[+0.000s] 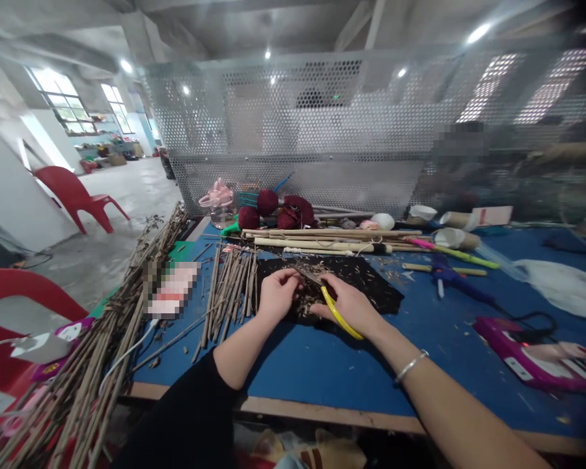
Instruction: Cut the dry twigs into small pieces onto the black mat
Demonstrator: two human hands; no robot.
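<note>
My right hand (352, 306) is wrapped around a pair of scissors with yellow handles (339, 317). Their blades point left towards my left hand (278, 294). The fingers of that hand are pinched together near the blade tips; what they hold is too small to make out. Below both hands lies a black cloth (378, 293) strewn with small brown plant clippings (306, 301). A row of cut dry stalks (230, 293) rests on the blue table just left of my left hand.
A large bundle of long dry stems (107, 326) leans over the table's left edge, beside a phone (173, 290) with a cable. Dark red yarn balls (267, 202) and sticks (322, 241) lie along the back. A blue glue gun (442, 273) and a purple power strip (522, 361) are at right.
</note>
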